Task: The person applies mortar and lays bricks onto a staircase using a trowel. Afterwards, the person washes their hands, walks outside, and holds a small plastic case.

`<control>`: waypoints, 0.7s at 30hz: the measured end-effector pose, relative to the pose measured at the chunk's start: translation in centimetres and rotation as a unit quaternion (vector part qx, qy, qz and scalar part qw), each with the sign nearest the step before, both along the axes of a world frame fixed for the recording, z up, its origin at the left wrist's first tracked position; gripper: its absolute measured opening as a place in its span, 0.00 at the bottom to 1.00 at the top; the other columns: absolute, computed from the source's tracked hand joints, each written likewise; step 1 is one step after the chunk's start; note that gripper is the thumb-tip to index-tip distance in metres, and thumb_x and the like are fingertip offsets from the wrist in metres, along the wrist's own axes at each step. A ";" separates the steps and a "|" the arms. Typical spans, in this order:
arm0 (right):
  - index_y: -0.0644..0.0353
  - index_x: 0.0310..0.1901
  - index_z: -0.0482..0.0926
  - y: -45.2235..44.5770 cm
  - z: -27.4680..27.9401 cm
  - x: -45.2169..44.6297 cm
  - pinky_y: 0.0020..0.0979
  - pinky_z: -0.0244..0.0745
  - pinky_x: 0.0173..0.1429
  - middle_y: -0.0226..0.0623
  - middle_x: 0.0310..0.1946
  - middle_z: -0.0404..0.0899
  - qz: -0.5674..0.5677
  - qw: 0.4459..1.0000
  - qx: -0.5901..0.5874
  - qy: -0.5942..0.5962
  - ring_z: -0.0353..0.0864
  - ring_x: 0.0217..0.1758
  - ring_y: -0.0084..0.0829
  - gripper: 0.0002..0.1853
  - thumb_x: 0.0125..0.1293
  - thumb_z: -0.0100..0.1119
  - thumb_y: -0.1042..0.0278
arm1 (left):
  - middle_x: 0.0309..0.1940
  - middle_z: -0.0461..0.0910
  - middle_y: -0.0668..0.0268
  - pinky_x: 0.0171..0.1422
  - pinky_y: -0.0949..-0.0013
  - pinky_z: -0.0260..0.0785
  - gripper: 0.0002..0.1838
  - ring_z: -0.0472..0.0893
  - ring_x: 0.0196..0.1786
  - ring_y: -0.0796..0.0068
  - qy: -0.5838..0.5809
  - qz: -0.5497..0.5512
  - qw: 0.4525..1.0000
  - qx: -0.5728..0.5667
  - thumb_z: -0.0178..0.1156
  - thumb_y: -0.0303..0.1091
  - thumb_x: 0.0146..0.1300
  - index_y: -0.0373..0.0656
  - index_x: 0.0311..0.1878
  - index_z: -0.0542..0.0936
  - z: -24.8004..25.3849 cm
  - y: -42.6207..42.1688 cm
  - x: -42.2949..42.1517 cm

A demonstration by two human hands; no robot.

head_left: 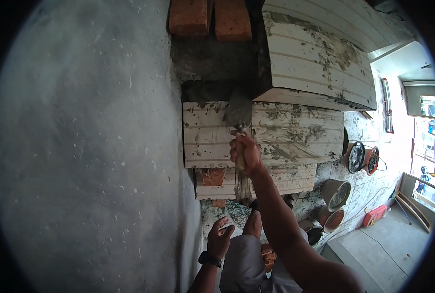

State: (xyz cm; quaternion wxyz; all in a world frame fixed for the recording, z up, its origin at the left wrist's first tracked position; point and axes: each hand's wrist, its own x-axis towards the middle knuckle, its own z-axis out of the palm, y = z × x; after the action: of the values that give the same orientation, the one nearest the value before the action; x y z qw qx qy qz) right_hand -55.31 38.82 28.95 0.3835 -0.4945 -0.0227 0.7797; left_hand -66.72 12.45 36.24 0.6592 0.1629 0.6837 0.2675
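My right hand is closed around the handle of a trowel, stretched out over the stair steps. The grey, mortar-smeared blade points away from me, near the back edge of a pale grooved step. Beyond the blade is a dark, rough recess beside the wall. My left hand, with a dark watch on its wrist, hangs low near my leg; its fingers are apart and it holds nothing. A brick piece rests on the lower step.
A grey plastered wall runs along the left. Two bricks sit at the top. To the right are mortar-stained upper steps, several buckets, a red case and a cable across the floor.
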 end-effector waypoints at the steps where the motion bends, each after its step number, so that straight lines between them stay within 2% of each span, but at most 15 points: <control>1: 0.56 0.53 0.72 -0.1 -0.5 0.1 0.30 0.68 0.21 0.30 0.26 0.70 0.003 1.000 -0.001 0.004 0.70 0.19 0.25 0.16 0.71 0.54 0.57 | 0.59 0.74 0.53 0.65 0.63 0.69 0.26 0.74 0.63 0.64 -0.003 0.001 1.000 -0.002 0.63 0.33 0.65 0.34 0.64 0.69 0.1 0.0 0.0; 4: 0.55 0.54 0.71 0.0 -2.1 -0.4 0.29 0.67 0.20 0.29 0.26 0.70 -0.019 0.997 0.015 0.072 0.69 0.19 0.24 0.18 0.71 0.53 0.52 | 0.60 0.73 0.51 0.66 0.63 0.69 0.27 0.74 0.63 0.63 -0.002 0.001 1.000 0.007 0.63 0.34 0.66 0.34 0.64 0.69 -0.4 -0.3 -0.1; 6: 0.55 0.56 0.69 0.3 -2.8 -1.4 0.29 0.66 0.20 0.28 0.25 0.70 -0.040 0.981 0.047 0.182 0.68 0.18 0.23 0.21 0.71 0.52 0.48 | 0.60 0.73 0.51 0.66 0.63 0.69 0.27 0.74 0.63 0.62 0.001 -0.004 1.000 0.017 0.63 0.34 0.66 0.34 0.64 0.68 -0.6 -0.5 0.0; 9: 0.56 0.56 0.69 0.7 -2.9 -4.4 0.29 0.66 0.20 0.28 0.24 0.69 0.008 0.985 0.021 0.170 0.67 0.18 0.23 0.22 0.71 0.52 0.48 | 0.60 0.73 0.51 0.65 0.63 0.69 0.27 0.75 0.62 0.62 -0.006 0.002 1.000 0.001 0.63 0.35 0.66 0.34 0.64 0.68 -0.6 -0.5 -0.1; 12: 0.56 0.56 0.68 0.7 -2.8 -6.8 0.29 0.66 0.20 0.28 0.23 0.69 -0.032 0.974 0.021 0.222 0.67 0.18 0.24 0.22 0.71 0.52 0.47 | 0.60 0.73 0.51 0.65 0.63 0.69 0.27 0.76 0.62 0.62 -0.002 0.002 1.000 -0.005 0.63 0.35 0.66 0.33 0.64 0.68 -0.7 -0.6 -0.2; 16: 0.57 0.54 0.69 0.9 -2.3 -6.0 0.28 0.66 0.20 0.29 0.23 0.69 -0.029 0.965 0.003 0.260 0.67 0.17 0.24 0.20 0.72 0.51 0.49 | 0.60 0.73 0.51 0.65 0.63 0.69 0.27 0.76 0.61 0.62 0.000 -0.005 1.000 0.010 0.63 0.35 0.66 0.33 0.64 0.68 -0.7 -0.7 -0.3; 17: 0.57 0.54 0.69 0.9 -2.1 -5.4 0.28 0.66 0.20 0.29 0.23 0.69 -0.030 0.966 0.005 0.258 0.67 0.17 0.24 0.20 0.72 0.51 0.49 | 0.60 0.73 0.51 0.65 0.63 0.69 0.27 0.76 0.61 0.62 0.006 -0.008 1.000 0.018 0.63 0.35 0.66 0.33 0.64 0.68 -0.8 -0.7 -0.2; 19: 0.57 0.51 0.70 0.9 -0.5 -4.8 0.28 0.67 0.20 0.29 0.23 0.69 0.107 0.988 0.040 0.108 0.67 0.16 0.24 0.18 0.72 0.50 0.50 | 0.60 0.73 0.51 0.65 0.63 0.69 0.27 0.76 0.61 0.62 0.002 -0.006 1.000 0.018 0.63 0.35 0.66 0.33 0.64 0.68 -1.0 -1.0 -0.2; 20: 0.57 0.51 0.70 0.7 -0.1 -4.9 0.28 0.67 0.20 0.29 0.23 0.69 0.107 0.988 0.041 0.108 0.67 0.16 0.24 0.18 0.72 0.50 0.50 | 0.60 0.74 0.51 0.65 0.63 0.69 0.27 0.76 0.61 0.62 0.000 0.000 1.000 0.016 0.63 0.34 0.66 0.33 0.64 0.68 -1.1 -1.0 -0.2; 21: 0.57 0.50 0.70 0.3 0.1 -5.0 0.28 0.67 0.20 0.30 0.23 0.69 0.087 0.994 0.041 0.049 0.67 0.16 0.24 0.17 0.72 0.49 0.51 | 0.60 0.74 0.51 0.65 0.63 0.69 0.27 0.76 0.61 0.62 0.000 0.002 1.000 0.017 0.63 0.34 0.66 0.33 0.64 0.68 -1.0 -1.0 -0.2</control>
State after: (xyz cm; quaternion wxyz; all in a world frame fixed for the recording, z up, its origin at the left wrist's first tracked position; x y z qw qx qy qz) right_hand -60.26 39.14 29.06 0.3345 -0.4357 -0.0790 0.8319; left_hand -66.96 11.49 35.21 0.6556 0.1728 0.6797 0.2799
